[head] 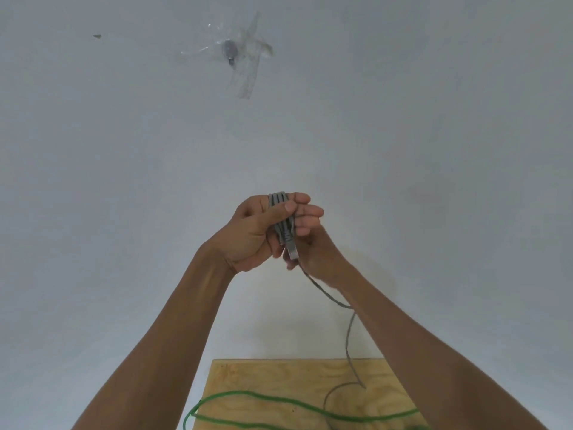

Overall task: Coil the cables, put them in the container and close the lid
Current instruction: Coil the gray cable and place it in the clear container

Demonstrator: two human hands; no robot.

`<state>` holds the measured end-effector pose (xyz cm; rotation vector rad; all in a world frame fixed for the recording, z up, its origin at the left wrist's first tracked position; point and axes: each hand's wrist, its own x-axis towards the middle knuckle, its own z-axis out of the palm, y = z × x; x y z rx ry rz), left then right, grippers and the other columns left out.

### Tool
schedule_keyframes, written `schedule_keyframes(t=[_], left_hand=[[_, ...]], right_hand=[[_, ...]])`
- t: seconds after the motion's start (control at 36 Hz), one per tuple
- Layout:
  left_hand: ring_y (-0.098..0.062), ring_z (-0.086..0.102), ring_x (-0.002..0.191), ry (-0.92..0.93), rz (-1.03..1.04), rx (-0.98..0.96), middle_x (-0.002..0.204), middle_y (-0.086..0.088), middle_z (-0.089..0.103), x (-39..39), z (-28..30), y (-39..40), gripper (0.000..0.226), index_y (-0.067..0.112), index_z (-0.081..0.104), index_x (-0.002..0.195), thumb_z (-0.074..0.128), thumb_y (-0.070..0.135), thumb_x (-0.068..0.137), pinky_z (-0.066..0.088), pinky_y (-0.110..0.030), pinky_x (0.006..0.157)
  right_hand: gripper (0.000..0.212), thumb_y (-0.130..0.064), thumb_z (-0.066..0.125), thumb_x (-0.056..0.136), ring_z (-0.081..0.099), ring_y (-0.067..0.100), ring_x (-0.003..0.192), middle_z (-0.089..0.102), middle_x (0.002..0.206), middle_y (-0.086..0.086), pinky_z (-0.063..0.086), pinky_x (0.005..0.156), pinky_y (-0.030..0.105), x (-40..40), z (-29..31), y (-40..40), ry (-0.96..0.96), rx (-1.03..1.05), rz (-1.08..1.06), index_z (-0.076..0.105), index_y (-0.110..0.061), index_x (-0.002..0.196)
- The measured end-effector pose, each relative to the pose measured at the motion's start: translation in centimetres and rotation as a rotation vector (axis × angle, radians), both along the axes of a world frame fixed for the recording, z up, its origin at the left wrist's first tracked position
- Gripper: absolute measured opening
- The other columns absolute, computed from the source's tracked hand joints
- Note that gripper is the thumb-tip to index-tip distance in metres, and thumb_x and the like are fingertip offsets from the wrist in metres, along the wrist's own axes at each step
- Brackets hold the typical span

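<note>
Both hands are raised in front of a white wall. My left hand point(255, 231) is closed around several loops of a grey cable point(280, 225), thumb pressed across the loops. My right hand point(313, 243) sits just behind and right of the bundle, fingers curled on the cable's trailing part. The grey connector end sticks out below the bundle. The loose grey tail point(349, 336) hangs down to the wooden board point(279, 377). A green cable point(279, 398) lies in loose curves on that board. No container is in view.
A small grey hook point(230, 51) is taped to the white wall with clear tape, high up at centre. A small dark mark point(97, 36) sits on the wall at upper left. The board's left edge is near the lower middle.
</note>
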<state>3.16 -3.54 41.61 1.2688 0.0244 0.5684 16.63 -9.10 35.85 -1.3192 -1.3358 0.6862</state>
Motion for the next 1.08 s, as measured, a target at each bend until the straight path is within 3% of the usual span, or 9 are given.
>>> schedule_keyframes(t=[0.06,0.14,0.28,0.39,0.56,0.69,0.83,0.97,1.08], left_hand=[[-0.021,0.073,0.091,-0.008,0.063,0.011,0.103,-0.015,0.074,0.0,0.1,0.3,0.022,-0.003,0.060,0.114,0.053,0.009,0.096,0.059,-0.027,0.080],[-0.021,0.074,0.094,0.015,0.159,0.071,0.104,-0.012,0.076,0.0,0.3,0.5,0.027,-0.001,0.061,0.114,0.053,0.013,0.092,0.059,-0.026,0.082],[-0.024,0.073,0.098,0.000,0.294,0.142,0.104,-0.010,0.076,0.3,0.1,1.6,0.022,0.000,0.060,0.114,0.043,0.005,0.101,0.057,-0.028,0.085],[-0.026,0.073,0.097,0.032,0.400,0.275,0.102,-0.009,0.077,0.3,-0.3,2.6,0.019,-0.001,0.059,0.112,0.042,0.003,0.104,0.056,-0.029,0.086],[-0.025,0.072,0.091,0.208,0.523,0.530,0.099,-0.011,0.076,-0.2,-1.1,2.6,0.021,-0.008,0.057,0.114,0.043,0.003,0.105,0.054,-0.040,0.090],[-0.026,0.057,0.078,0.335,0.402,0.638,0.085,-0.017,0.063,-1.2,-1.4,1.9,0.029,-0.004,0.063,0.098,0.046,0.018,0.105,0.044,-0.042,0.069],[-0.027,0.059,0.069,0.305,0.190,0.329,0.079,-0.017,0.068,-0.9,-1.4,0.0,0.046,-0.003,0.060,0.101,0.035,0.036,0.105,0.049,-0.030,0.065],[-0.026,0.050,0.066,0.251,0.142,0.226,0.069,-0.013,0.063,-0.5,-1.4,-0.7,0.049,0.002,0.060,0.097,0.026,0.036,0.107,0.047,-0.027,0.061],[-0.021,0.052,0.063,0.224,0.110,0.243,0.067,-0.009,0.062,-0.3,-1.5,-1.1,0.032,0.005,0.060,0.095,0.039,0.028,0.104,0.046,-0.026,0.062]], right_hand=[[0.030,-0.012,0.047,0.102,0.055,0.023,0.057,0.069,0.070,0.002,0.050,0.053,0.032,-0.8,-0.7,-0.6,-0.007,0.003,0.028,0.066,-0.020,0.080],[0.017,-0.025,0.048,0.104,0.052,0.015,0.049,0.068,0.074,0.007,0.047,0.047,0.025,-1.5,-1.4,-1.5,0.019,0.057,0.063,0.065,-0.024,0.103],[0.035,-0.025,0.049,0.104,0.046,0.013,0.045,0.068,0.073,0.002,0.043,0.044,0.026,-2.4,-2.4,-2.2,0.090,0.005,0.073,0.055,-0.013,0.136],[0.030,-0.025,0.052,0.102,0.046,0.010,0.048,0.066,0.067,-0.004,0.039,0.046,0.019,-2.9,-2.3,-2.8,0.039,-0.034,0.074,0.063,-0.012,0.127],[0.024,-0.031,0.056,0.098,0.044,0.007,0.046,0.050,0.052,-0.007,0.040,0.053,0.022,-2.5,0.7,-3.5,-0.380,0.069,-0.059,0.070,-0.016,0.086],[0.014,-0.041,0.066,0.087,0.050,0.006,0.053,0.059,0.057,-0.012,0.046,0.059,0.030,0.6,4.7,-3.0,-0.608,0.151,-0.174,0.068,-0.030,0.079],[0.016,-0.028,0.082,0.079,0.053,-0.001,0.054,0.066,0.067,-0.015,0.036,0.057,0.010,2.3,8.5,-2.6,-0.544,0.251,-0.017,0.073,-0.016,0.080],[0.013,-0.006,0.080,0.079,0.065,0.009,0.065,0.072,0.072,0.001,0.051,0.068,0.020,4.1,8.2,-0.9,-0.204,0.246,0.124,0.073,0.003,0.084],[0.011,-0.006,0.073,0.087,0.053,0.008,0.054,0.069,0.066,-0.006,0.040,0.054,0.019,4.2,6.1,-0.2,0.019,0.217,0.101,0.072,0.005,0.089]])
